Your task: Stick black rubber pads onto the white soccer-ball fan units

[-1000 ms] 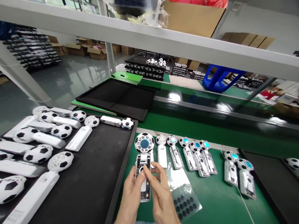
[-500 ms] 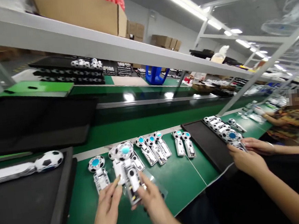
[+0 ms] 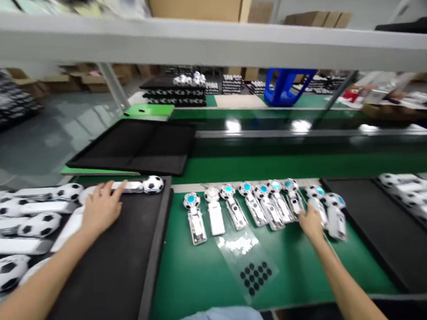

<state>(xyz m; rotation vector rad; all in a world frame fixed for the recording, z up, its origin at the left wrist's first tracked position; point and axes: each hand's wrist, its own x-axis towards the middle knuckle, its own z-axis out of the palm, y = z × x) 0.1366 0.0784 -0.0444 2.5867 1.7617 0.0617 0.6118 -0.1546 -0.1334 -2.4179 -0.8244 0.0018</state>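
Over black tray (image 3: 98, 287), left hand (image 3: 102, 208) open on white handle (image 3: 129, 187), right hand (image 3: 312, 223) fingers curled

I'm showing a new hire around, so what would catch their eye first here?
Most striking are the white handheld devices with soccer-ball heads, piled on a black tray at left, where the left hand rests on one. A row of open, blue-centred units lies on the green mat ahead, the right hand at its end.
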